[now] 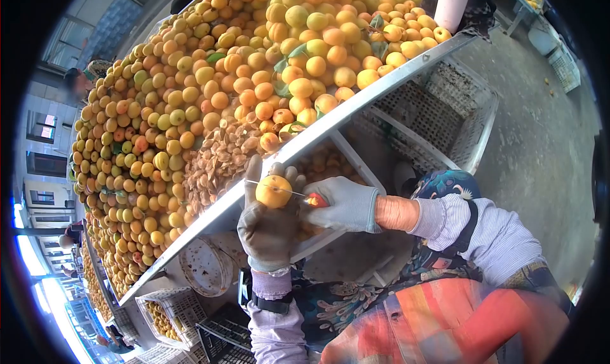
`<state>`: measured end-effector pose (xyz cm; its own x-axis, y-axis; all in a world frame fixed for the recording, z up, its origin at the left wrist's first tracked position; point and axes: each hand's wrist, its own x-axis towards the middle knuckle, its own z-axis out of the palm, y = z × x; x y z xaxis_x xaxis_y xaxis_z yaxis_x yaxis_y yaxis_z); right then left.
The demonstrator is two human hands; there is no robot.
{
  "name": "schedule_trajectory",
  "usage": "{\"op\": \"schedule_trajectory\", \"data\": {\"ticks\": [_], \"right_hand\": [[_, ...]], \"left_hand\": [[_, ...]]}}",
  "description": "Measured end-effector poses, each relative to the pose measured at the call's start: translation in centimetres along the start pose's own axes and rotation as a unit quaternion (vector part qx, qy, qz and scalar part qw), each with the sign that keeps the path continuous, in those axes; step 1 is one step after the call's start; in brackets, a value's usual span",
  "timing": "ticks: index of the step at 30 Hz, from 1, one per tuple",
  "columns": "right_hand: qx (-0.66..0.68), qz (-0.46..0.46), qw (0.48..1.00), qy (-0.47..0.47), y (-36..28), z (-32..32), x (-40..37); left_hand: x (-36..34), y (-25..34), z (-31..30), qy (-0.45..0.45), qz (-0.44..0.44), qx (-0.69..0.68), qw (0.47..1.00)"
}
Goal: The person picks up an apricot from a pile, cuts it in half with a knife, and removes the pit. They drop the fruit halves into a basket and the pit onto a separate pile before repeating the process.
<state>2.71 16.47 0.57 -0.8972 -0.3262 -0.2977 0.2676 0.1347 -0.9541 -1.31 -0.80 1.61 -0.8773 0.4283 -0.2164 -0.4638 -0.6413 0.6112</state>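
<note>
A yellow-orange apricot rests in my gloved left hand, whose fingers curl around it from below and behind. My right hand, in a grey glove, grips a small knife by its red handle. The thin blade lies across the apricot, pointing left. Both hands are just off the metal edge of a table heaped with apricots. Close to my left hand, on the table, is a pile of brown pits.
Under the table stand a white plastic crate, a round white bucket, a crate of apricots and a black crate. A pink container is at the table's far right corner. Other people are at the far left.
</note>
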Motion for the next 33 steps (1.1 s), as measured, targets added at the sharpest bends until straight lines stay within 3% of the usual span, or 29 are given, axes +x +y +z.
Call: {"op": "schedule_trajectory", "data": {"ticks": [8, 10, 16, 23, 25, 29, 31, 33], "right_hand": [[-0.026, -0.040, 0.998, 0.033, 0.8, 0.6, 0.4], [-0.082, -0.032, 0.995, 0.046, 1.0, 0.6, 0.6], [-0.171, -0.073, 0.981, 0.059, 2.0, 0.9, 1.0], [-0.162, -0.064, 0.984, 0.035, 2.6, 1.1, 0.7], [-0.161, -0.009, 0.987, 0.009, 2.2, 1.0, 0.9], [-0.127, -0.014, 0.992, 0.025, 1.5, 1.1, 1.2], [-0.033, -0.049, 0.998, 0.027, 1.8, 1.3, 1.4], [-0.077, -0.071, 0.994, 0.030, 2.9, 1.5, 1.8]], "left_hand": [[-0.3, -0.2, 1.3, -0.009, 0.019, 0.002, 1.000], [-0.3, 0.2, 1.5, -0.034, 0.010, 0.108, 0.994], [-0.8, 0.3, 1.3, -0.030, 0.004, 0.189, 0.981], [-1.7, 1.3, 3.1, -0.055, -0.040, 0.209, 0.976], [-1.5, 0.9, 2.5, -0.057, -0.023, 0.190, 0.980], [-0.7, 0.0, 1.7, -0.053, 0.038, 0.176, 0.982], [-0.4, -0.3, 0.7, -0.060, 0.036, 0.231, 0.970], [-1.0, 0.0, 1.0, -0.065, 0.042, 0.235, 0.969]]}}
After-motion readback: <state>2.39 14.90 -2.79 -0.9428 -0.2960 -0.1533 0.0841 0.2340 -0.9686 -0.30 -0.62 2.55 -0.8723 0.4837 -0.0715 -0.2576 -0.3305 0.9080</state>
